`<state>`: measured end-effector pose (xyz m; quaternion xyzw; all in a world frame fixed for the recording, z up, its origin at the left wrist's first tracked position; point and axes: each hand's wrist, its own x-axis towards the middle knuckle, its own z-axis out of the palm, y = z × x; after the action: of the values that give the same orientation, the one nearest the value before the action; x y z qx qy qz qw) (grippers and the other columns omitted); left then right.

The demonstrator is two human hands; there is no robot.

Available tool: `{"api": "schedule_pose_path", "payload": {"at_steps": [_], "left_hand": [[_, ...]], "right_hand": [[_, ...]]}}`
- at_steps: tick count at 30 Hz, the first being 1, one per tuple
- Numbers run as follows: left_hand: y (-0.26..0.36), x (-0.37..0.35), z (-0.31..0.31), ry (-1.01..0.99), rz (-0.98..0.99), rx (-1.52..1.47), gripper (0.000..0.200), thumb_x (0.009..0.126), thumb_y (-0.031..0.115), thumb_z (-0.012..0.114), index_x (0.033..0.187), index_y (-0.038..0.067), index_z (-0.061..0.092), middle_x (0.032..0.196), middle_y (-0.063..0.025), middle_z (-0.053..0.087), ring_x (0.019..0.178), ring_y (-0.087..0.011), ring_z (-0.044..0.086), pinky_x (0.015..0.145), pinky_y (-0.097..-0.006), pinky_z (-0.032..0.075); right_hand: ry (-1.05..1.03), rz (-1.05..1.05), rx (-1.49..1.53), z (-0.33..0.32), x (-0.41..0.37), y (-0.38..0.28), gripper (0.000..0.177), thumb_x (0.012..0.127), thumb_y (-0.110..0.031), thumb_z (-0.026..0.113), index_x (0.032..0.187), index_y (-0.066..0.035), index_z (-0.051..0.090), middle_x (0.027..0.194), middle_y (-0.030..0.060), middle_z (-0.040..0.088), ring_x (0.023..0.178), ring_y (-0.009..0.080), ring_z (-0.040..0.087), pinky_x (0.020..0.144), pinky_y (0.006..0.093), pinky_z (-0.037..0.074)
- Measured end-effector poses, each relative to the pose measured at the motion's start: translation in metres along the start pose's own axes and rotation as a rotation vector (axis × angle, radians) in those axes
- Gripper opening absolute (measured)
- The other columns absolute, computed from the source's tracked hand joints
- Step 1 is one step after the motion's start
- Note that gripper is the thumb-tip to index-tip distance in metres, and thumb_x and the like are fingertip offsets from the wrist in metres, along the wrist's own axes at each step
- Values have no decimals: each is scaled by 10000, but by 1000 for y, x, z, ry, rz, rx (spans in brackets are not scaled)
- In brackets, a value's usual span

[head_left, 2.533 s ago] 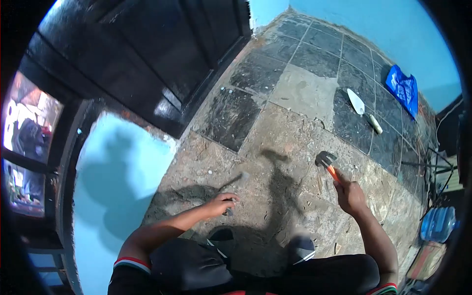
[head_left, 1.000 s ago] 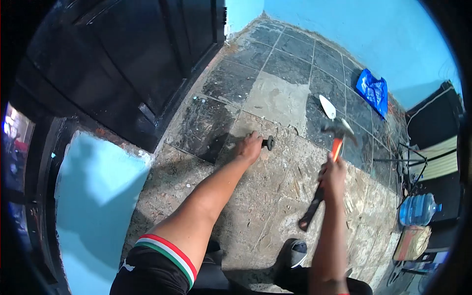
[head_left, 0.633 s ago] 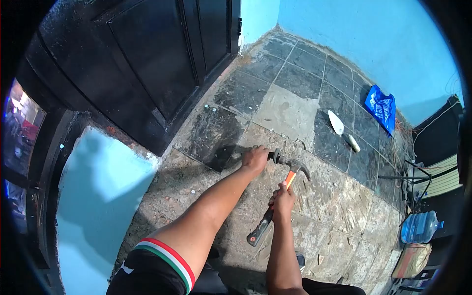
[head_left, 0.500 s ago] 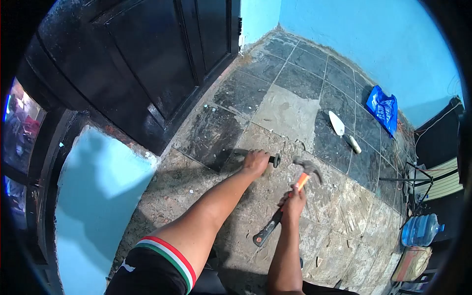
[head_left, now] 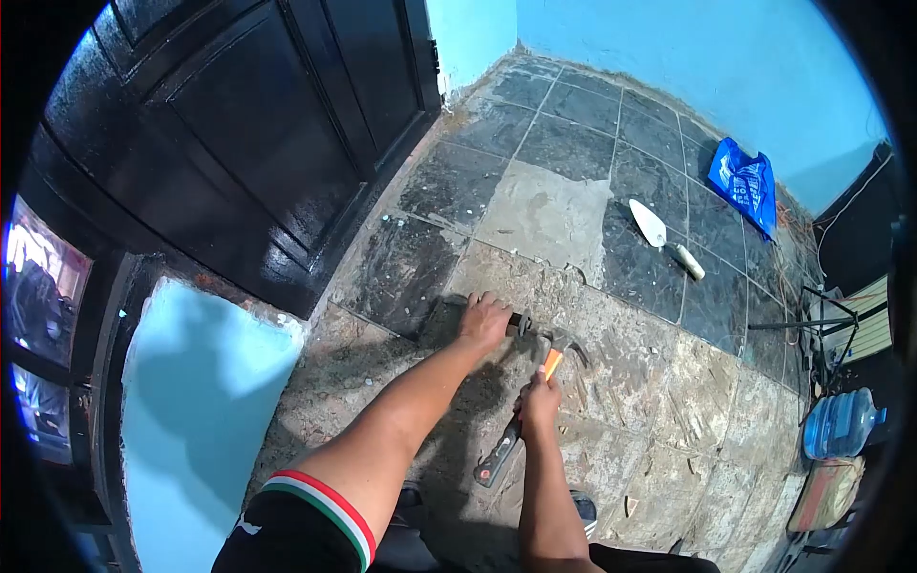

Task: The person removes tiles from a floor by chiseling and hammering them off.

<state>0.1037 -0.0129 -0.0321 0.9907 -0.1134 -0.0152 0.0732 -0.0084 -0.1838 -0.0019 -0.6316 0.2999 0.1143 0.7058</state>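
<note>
My left hand (head_left: 484, 321) is wrapped round a chisel (head_left: 521, 323) with a dark round guard, held low over the rough, broken floor; its blade end is hidden behind the hand. In my right hand (head_left: 539, 401) is a claw hammer (head_left: 554, 361) with an orange and black handle, gripped partway along the shaft. The hammer's head is right by the chisel's struck end. Ahead of both hands lies a square of bare grey mortar (head_left: 549, 212) among dark floor tiles (head_left: 409, 277).
A trowel (head_left: 650, 225) lies on the tiles, with a blue plastic bag (head_left: 743, 186) beyond it near the wall. A black door (head_left: 287, 105) stands on the left. At the right are a water jug (head_left: 841, 423) and a black metal stand (head_left: 823, 320). Chips litter the floor.
The hammer has swung left, closing the gap to the chisel's end. My left hand stays round the chisel, and the view has shifted slightly.
</note>
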Motion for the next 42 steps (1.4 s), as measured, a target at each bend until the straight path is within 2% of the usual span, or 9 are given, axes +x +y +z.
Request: {"api": "schedule_pose_path", "payload": {"at_steps": [10, 12, 13, 16, 26, 28, 30, 32, 42], "left_hand": [[1, 5, -4, 17, 5, 12, 201, 926, 231, 609, 1038, 152, 757, 1048, -65, 730, 1173, -248, 564, 1014, -467, 353], [2, 5, -9, 8, -9, 7, 198, 926, 230, 614, 1041, 154, 755, 1047, -63, 729, 1167, -247, 566, 1018, -471, 348], [2, 5, -9, 17, -8, 21, 215, 930, 210, 593, 1063, 160, 755, 1041, -58, 726, 1153, -250, 570, 1008, -471, 355], [0, 6, -7, 34, -5, 57, 257, 938, 169, 554, 1096, 172, 756, 1023, -49, 719, 1121, -257, 580, 990, -473, 368], [1, 6, -14, 10, 3, 23, 220, 923, 176, 579, 1034, 172, 769, 984, -45, 725, 1109, -256, 588, 995, -477, 361], [1, 8, -12, 41, 5, 37, 214, 922, 176, 580, 1016, 171, 772, 976, -46, 726, 1107, -254, 590, 994, -480, 361], [-3, 9, 2, 82, 18, 68, 210, 920, 175, 582, 1002, 171, 775, 971, -47, 726, 1102, -253, 592, 994, -484, 360], [-3, 9, 5, 62, 19, 70, 213, 917, 169, 581, 1006, 171, 774, 972, -49, 726, 1102, -254, 592, 993, -489, 360], [1, 10, -13, -56, -10, 41, 214, 939, 213, 573, 974, 174, 781, 1030, -50, 744, 1143, -250, 572, 1021, -472, 335]], "right_hand": [[730, -251, 215, -49, 34, -24, 482, 1079, -479, 453, 862, -50, 479, 657, 63, 475, 535, 198, 440, 505, 363, 413], [608, -427, -324, -20, 56, 56, 445, 1069, -466, 472, 897, -57, 503, 604, 47, 498, 475, 190, 496, 447, 374, 430], [40, 66, -276, 4, 9, 5, 401, 1076, -421, 478, 878, -73, 499, 595, 36, 500, 461, 184, 503, 425, 344, 415], [-24, 86, -6, 13, -2, -5, 357, 1092, -366, 456, 853, -103, 490, 577, 15, 477, 419, 166, 494, 396, 331, 409], [706, -369, 395, -64, 47, -41, 460, 1080, -462, 424, 799, -101, 476, 564, 17, 443, 410, 164, 440, 394, 332, 390], [769, -289, 155, -26, 41, -5, 432, 1076, -449, 451, 804, -115, 481, 562, 8, 436, 413, 165, 436, 397, 347, 391], [53, 122, -174, 9, 14, -7, 399, 1065, -442, 489, 815, -130, 493, 572, 5, 444, 420, 171, 440, 409, 356, 402], [-23, 184, 75, 13, 14, 4, 377, 1052, -442, 521, 832, -135, 511, 589, 7, 458, 428, 181, 451, 415, 356, 414], [642, -226, 290, -66, 42, -45, 460, 1075, -463, 445, 788, -104, 464, 598, 32, 471, 429, 182, 461, 405, 336, 391]]}}
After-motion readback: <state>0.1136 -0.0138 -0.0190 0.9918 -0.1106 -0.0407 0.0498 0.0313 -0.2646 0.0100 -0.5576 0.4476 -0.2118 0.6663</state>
